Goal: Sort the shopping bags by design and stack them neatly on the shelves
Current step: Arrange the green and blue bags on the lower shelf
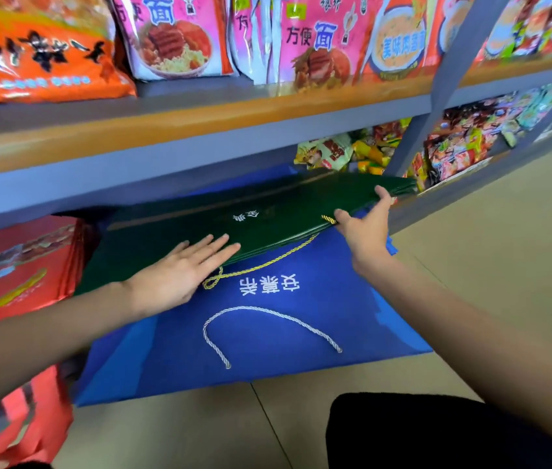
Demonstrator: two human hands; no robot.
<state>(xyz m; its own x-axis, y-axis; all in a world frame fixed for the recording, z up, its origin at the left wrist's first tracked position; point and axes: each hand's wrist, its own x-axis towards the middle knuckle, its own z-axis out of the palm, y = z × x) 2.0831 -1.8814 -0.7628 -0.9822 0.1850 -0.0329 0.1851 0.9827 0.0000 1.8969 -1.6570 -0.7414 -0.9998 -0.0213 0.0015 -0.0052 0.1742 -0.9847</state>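
Two hands work one stack: the left hand [180, 275] lies flat, fingers straight, pressing the near corner of the green shopping bags [261, 218], while the right hand [366, 228] has its grip curled around the stack's right edge, thumb on top beside a gold cord handle [261, 264]. This looks like squaring up and sliding: one palm steadies, the other pushes the pile under the grey shelf [166, 170] so it sits flush. The green stack holds several folded bags, too thin to count, and rests on a stack of blue shopping bags [268, 340] with white lettering and one white cord handle [268, 319] showing; the blue pile juts out past the shelf front over the tiled floor [470, 265]. To the left lies a pile of red shopping bags [17, 272], and one more red bag [31, 421] sits loose at the lower left, probably unsorted. Above, the shelf carries at least three pink instant-noodle packs [173, 38] and an orange pack [38, 55].
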